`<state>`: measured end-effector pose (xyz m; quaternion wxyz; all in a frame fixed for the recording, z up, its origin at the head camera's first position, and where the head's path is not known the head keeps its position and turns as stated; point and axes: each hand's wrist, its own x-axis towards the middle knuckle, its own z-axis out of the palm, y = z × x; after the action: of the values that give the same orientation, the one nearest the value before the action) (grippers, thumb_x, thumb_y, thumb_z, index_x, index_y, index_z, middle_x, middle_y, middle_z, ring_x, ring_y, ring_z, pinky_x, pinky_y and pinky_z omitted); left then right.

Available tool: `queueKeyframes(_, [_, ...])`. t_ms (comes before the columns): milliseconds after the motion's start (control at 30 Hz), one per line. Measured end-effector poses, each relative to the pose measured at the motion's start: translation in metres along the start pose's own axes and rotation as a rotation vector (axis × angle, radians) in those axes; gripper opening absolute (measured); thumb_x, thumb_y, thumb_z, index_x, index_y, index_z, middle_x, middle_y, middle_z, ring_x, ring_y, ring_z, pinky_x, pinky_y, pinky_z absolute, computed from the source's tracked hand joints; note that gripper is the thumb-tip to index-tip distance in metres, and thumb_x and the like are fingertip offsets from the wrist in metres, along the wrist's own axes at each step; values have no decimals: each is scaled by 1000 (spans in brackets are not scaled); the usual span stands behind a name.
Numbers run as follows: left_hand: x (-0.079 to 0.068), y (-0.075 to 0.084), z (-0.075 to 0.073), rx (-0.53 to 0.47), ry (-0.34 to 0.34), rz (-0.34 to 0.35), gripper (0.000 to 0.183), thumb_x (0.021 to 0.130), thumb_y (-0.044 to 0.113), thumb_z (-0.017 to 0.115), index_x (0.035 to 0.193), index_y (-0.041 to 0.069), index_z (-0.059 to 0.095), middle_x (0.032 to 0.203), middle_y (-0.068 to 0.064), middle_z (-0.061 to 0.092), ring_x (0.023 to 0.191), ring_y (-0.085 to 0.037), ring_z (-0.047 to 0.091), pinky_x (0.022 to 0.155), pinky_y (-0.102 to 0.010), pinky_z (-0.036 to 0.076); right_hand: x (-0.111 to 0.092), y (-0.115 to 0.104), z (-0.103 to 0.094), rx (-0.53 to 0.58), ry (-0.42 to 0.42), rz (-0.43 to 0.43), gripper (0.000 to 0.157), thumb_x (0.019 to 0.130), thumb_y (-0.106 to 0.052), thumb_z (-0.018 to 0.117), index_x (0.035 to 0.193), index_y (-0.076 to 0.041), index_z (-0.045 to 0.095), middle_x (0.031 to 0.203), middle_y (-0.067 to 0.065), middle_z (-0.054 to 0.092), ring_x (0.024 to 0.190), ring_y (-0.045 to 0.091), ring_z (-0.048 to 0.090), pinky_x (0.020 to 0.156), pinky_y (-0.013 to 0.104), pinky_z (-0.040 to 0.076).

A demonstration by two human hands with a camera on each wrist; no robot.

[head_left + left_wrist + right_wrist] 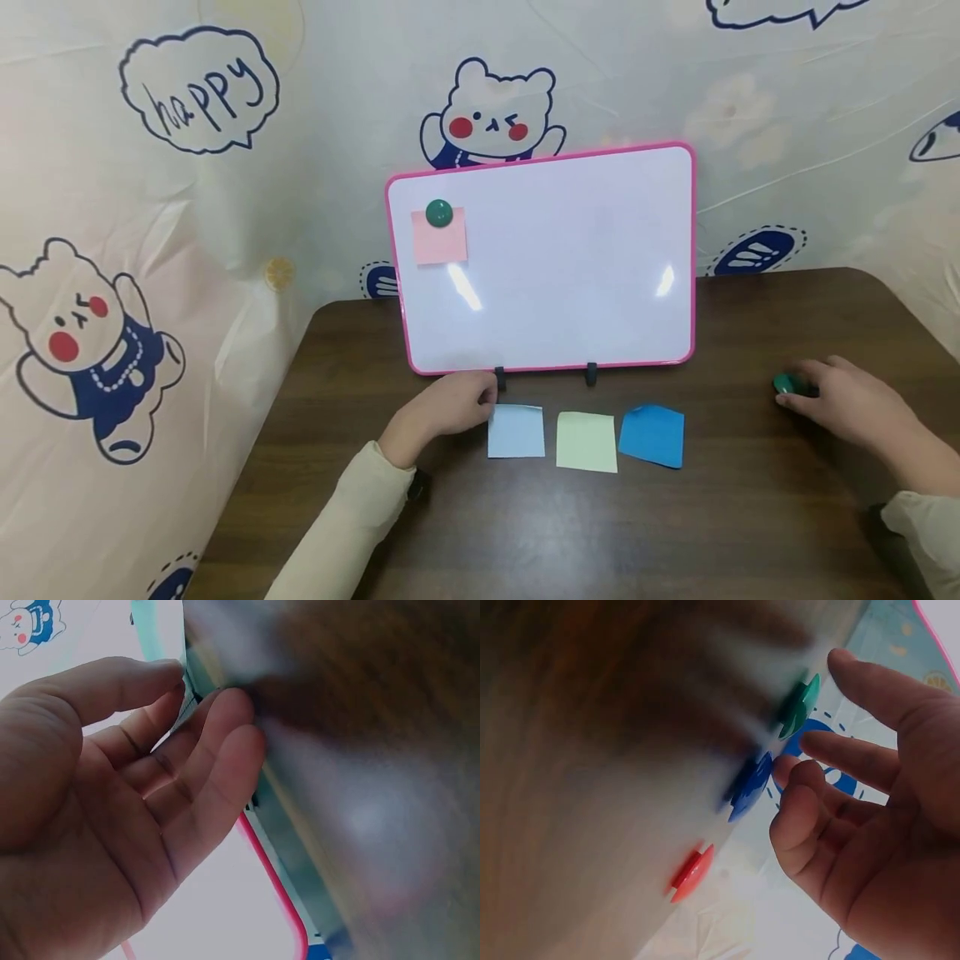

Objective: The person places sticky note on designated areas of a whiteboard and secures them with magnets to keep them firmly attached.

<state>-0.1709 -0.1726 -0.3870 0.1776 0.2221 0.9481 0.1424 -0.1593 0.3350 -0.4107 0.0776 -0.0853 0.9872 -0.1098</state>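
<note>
Plainly, from the head view, your left hand [450,407] is by the upper left corner of a square light-blue paper note [516,433], which lies on the dark brown wood-grain table [570,533] below the pink-framed whiteboard [570,258]. A pale green paper note [587,443] and a deep blue paper note [652,437] lie to its right. On the board, a round dark green magnet [438,212] sits over a pink paper note [439,246]. Your right hand [855,400] is out at the table's right, thumb and fingers around a small glossy green magnet [783,383]. Behind, you can read "happy" in a wavy speech bubble [201,90] on the printed pale cloth [337,125].

From the left wrist, your thumb and index fingertip come close together, the other fingers bent; you cannot tell whether paper is pinched between them.

From the right wrist, your thumb and index finger are spread, just beside the glossy green magnet; a blue magnet [751,787] and a red magnet [694,874] line up with it on the table.
</note>
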Motion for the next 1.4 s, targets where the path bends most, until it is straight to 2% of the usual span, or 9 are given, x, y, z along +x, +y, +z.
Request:
queueKeyframes(133, [-2, 0, -4, -45, 6, 18, 9, 91, 20, 60, 84, 21, 55, 71, 5, 55, 68, -13, 53, 62, -28, 46, 2, 0, 1, -19, -22, -17, 54, 85, -30, 68, 114, 13, 55, 92, 26, 56, 81, 37, 55, 65, 54, 45])
queueKeyframes(233, [-3, 0, -7, -94, 15, 24, 7, 91, 20, 61, 87, 22, 55, 74, 6, 56, 70, -12, 54, 64, -28, 47, 5, -1, 1, -35, -42, -22, 49, 84, -25, 69, 111, 13, 56, 85, 20, 56, 75, 30, 55, 62, 49, 46])
queueKeyframes(333, [-4, -1, -9, -133, 34, 39, 7, 91, 19, 61, 90, 23, 55, 78, 7, 57, 74, -12, 55, 67, -27, 47, 6, -3, 1, -26, -50, -37, 51, 84, -28, 69, 109, 14, 56, 83, 18, 57, 72, 28, 54, 62, 48, 47])
queueKeyframes(533, [-3, -5, -14, -198, 98, 89, 7, 91, 15, 61, 91, 21, 56, 82, 8, 58, 79, -13, 55, 70, -28, 48, 6, -3, -1, 49, -31, -84, 56, 85, -33, 68, 110, 15, 54, 86, 20, 58, 78, 33, 56, 68, 54, 46])
queueKeyframes(767, [-2, -10, -20, -287, 176, 63, 9, 90, 16, 63, 90, 23, 58, 84, 8, 60, 80, -13, 56, 70, -28, 49, 8, -1, 2, 41, -2, -116, 47, 84, -24, 68, 107, 16, 56, 87, 21, 58, 80, 34, 56, 69, 53, 46])
queueKeyframes(933, [-2, -10, -21, -332, 193, 71, 4, 91, 20, 63, 92, 21, 59, 85, 8, 61, 82, -14, 56, 71, -29, 50, 7, -2, 2, 42, 4, -108, 49, 83, -25, 69, 107, 15, 56, 89, 22, 58, 81, 35, 57, 69, 53, 46])
queueKeyframes(1133, [-1, -11, -23, -391, 219, 81, 4, 91, 23, 64, 91, 22, 60, 86, 7, 61, 83, -14, 56, 70, -31, 50, 7, -5, 0, 54, -15, -74, 58, 83, -31, 70, 112, 17, 52, 97, 30, 57, 86, 40, 56, 74, 58, 44])
queueKeyframes(1267, [0, -9, -25, -416, 246, 86, 5, 90, 24, 65, 89, 22, 60, 83, 5, 61, 80, -16, 56, 68, -32, 50, 7, -11, -2, 98, -4, -78, 55, 84, -32, 69, 112, 12, 54, 93, 22, 60, 82, 35, 57, 73, 56, 46])
queueKeyframes(1400, [1, -9, -25, -444, 273, 59, 6, 90, 23, 65, 88, 20, 61, 81, 2, 60, 76, -18, 56, 65, -32, 50, 9, -19, -4, 143, 32, -104, 48, 85, -32, 69, 110, 7, 57, 90, 12, 61, 79, 27, 56, 71, 52, 47])
